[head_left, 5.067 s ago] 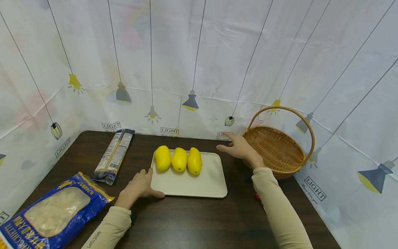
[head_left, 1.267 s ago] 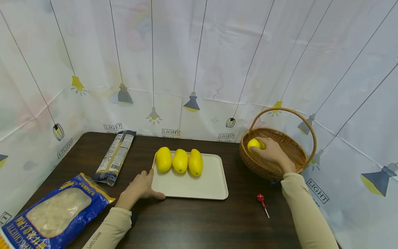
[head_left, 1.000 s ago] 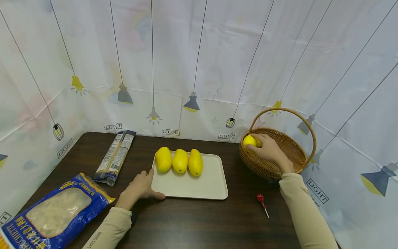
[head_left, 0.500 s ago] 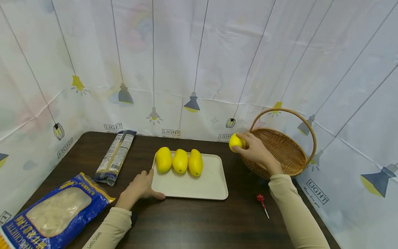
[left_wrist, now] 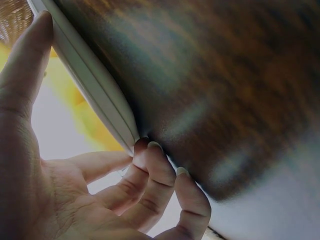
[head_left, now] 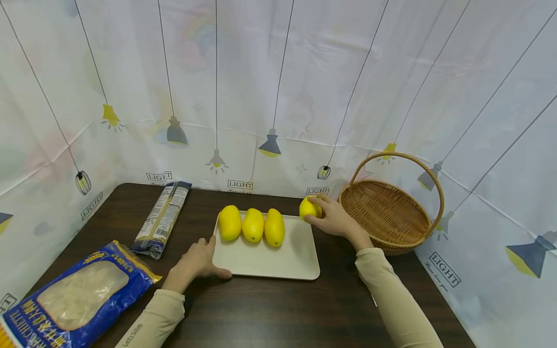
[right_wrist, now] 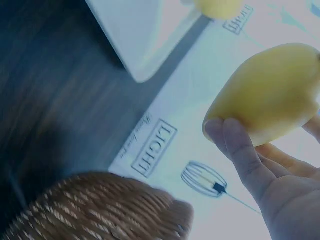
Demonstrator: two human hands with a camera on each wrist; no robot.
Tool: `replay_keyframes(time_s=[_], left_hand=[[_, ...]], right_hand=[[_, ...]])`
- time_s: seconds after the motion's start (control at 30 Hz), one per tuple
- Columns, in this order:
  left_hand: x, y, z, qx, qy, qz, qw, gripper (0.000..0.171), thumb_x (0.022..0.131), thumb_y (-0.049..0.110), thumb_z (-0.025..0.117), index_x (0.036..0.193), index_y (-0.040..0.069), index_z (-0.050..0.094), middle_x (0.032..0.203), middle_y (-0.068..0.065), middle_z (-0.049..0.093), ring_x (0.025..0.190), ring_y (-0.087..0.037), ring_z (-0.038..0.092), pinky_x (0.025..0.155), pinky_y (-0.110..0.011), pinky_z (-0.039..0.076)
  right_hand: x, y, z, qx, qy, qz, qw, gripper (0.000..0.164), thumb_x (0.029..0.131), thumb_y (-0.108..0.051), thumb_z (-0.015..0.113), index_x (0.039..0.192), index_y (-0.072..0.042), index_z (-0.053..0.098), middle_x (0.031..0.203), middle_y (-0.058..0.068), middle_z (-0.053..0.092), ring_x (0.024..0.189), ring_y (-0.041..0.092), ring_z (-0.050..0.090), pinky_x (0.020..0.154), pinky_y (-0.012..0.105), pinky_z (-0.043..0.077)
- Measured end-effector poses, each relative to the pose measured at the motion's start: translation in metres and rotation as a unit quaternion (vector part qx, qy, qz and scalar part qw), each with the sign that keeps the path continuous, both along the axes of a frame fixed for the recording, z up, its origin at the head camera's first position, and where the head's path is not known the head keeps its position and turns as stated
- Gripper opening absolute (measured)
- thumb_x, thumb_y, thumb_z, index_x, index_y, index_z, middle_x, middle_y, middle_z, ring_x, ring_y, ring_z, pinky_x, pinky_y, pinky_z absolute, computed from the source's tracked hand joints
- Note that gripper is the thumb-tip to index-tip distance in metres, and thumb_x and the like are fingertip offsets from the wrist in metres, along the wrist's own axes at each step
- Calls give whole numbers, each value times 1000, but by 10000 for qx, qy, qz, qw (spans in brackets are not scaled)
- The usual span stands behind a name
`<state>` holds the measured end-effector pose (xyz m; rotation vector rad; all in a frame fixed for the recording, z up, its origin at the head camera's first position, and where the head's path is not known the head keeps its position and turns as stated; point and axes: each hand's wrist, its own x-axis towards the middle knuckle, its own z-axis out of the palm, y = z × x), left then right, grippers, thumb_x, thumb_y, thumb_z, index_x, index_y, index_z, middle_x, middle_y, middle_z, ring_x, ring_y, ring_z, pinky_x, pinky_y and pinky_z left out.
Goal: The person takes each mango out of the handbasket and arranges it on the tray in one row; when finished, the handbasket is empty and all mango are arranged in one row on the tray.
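My right hand (head_left: 334,217) grips a yellow mango (head_left: 310,208) above the tray's back right corner; in the right wrist view the thumb and fingers hold that mango (right_wrist: 270,92) clear of any surface. Three more mangoes (head_left: 252,225) lie side by side across the back left of the white rectangular tray (head_left: 278,261). My left hand (head_left: 196,263) holds the tray's front left corner, thumb along the front edge and fingers at the left side. In the left wrist view, the thumb and fingertips touch the tray rim (left_wrist: 95,85).
A wicker basket (head_left: 383,212) with a tall handle stands right of the tray. A blue pasta bag (head_left: 82,290) and a narrower packet (head_left: 162,220) lie to the left. The right sleeve mostly covers a lollipop, leaving its white stick (head_left: 374,300) showing. A printed curtain (head_left: 278,87) hangs behind the table.
My right hand, empty at first, took a mango inside the basket, lifted it out and carried it left to the tray's back right corner. The left hand stayed at the tray.
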<state>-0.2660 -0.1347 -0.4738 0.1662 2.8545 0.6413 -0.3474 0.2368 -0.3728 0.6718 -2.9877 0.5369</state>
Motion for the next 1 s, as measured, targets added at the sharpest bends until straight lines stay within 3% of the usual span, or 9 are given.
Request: replay_keyframes(time_s=[0.4,1.0], left_hand=[[1,1,1,-11,72,-30,10000,128,64,66,85,155,-5,29,143,-34,45,126,-48,51,95,-68,47],[0,0,-1,81,5,42,10000,128,65,65,86,156,-3,27,141,-33,45,123,-46,54,96,-63,49]], right_hand=[[-5,-12,-41,198,-488,38,9986,63,93,-43,65,147,-14,50,154,26,38,134,46,47,105,58,46],[-6,-19,-63,477,-625,189,9967,64,89,-37,72,147,-16,53,160,19,34,142,45,41,114,60,39]])
